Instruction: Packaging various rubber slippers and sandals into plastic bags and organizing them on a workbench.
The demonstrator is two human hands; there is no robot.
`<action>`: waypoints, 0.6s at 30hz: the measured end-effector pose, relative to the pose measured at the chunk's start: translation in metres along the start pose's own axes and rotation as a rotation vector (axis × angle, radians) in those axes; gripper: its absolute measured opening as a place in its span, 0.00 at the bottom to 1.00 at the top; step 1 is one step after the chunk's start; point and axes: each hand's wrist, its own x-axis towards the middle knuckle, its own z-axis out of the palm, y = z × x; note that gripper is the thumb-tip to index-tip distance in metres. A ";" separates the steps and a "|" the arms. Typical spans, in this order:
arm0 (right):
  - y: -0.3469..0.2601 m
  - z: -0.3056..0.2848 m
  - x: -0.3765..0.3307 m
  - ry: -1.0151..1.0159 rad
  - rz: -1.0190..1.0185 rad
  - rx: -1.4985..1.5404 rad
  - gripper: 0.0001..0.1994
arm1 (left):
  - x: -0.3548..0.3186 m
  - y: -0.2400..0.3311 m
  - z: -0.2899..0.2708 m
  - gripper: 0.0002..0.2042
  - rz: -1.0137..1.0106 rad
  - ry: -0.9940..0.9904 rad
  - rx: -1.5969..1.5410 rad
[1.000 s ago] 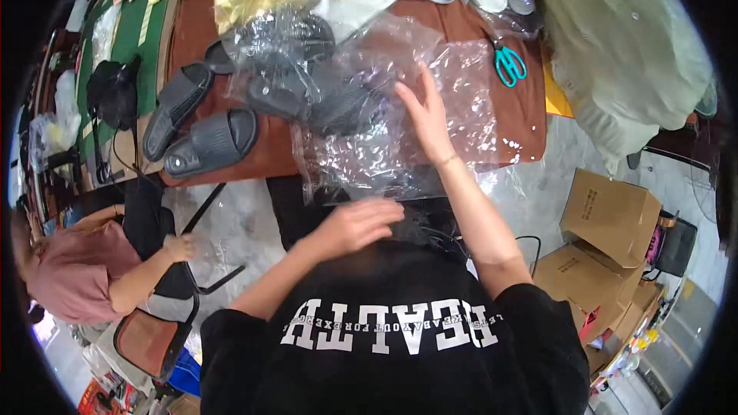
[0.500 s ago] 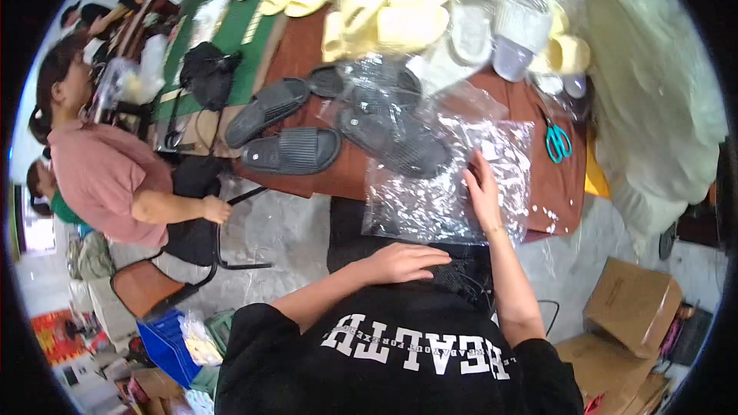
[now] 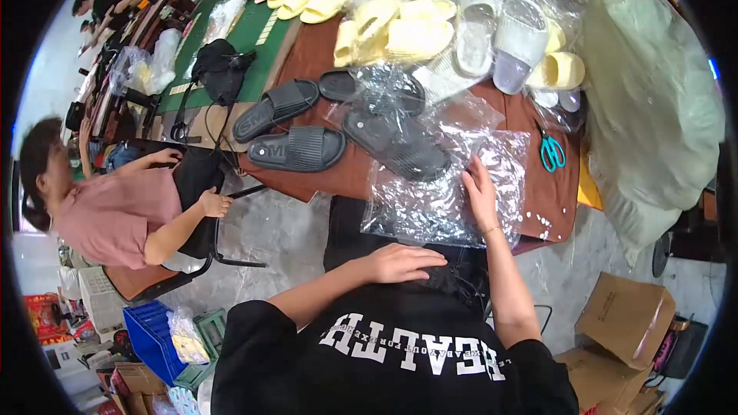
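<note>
My right hand (image 3: pixel 482 194) lies on a stack of clear plastic bags (image 3: pixel 430 207) at the table's near edge, fingers stretched out, gripping nothing. In front of my body rests my left hand (image 3: pixel 403 263), flat over my lap with its fingers extended and nothing in it. Just beyond the bags is a dark grey slipper (image 3: pixel 407 155) with clear plastic around it. Further left, a ribbed dark slipper (image 3: pixel 307 148) and another dark slipper (image 3: pixel 277 110) lie uncovered. Behind them, more dark slippers (image 3: pixel 392 92) are partly hidden under shiny plastic.
Teal-handled scissors (image 3: pixel 551 152) lie at the right. Yellow slippers (image 3: pixel 419 37) and a white-grey slipper (image 3: pixel 523 34) are heaped at the back. A large pale sack (image 3: pixel 653 107) stands at the right. At left sits a person in pink (image 3: pixel 123 219); cardboard boxes (image 3: pixel 623 319) are lower right.
The view has shifted slightly. The person in pink appears lower and further left, both hands now showing. Another person's hands have come in by the far pink and yellow slippers. My hands stay put.
</note>
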 end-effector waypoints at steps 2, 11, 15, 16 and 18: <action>-0.015 0.000 0.002 0.002 0.029 0.007 0.25 | 0.001 -0.001 0.001 0.21 0.009 0.045 -0.020; -0.030 0.029 0.048 0.054 0.021 0.140 0.21 | 0.003 -0.076 -0.115 0.09 -0.347 1.154 -0.071; -0.041 0.031 0.059 0.077 0.199 0.246 0.20 | -0.003 -0.145 -0.198 0.11 -0.429 1.237 0.301; -0.037 0.032 0.061 0.084 0.218 0.299 0.19 | -0.001 -0.160 -0.210 0.11 -0.424 1.235 0.296; -0.029 0.034 0.062 0.083 0.224 0.332 0.19 | 0.000 -0.195 -0.228 0.14 -0.399 0.965 0.337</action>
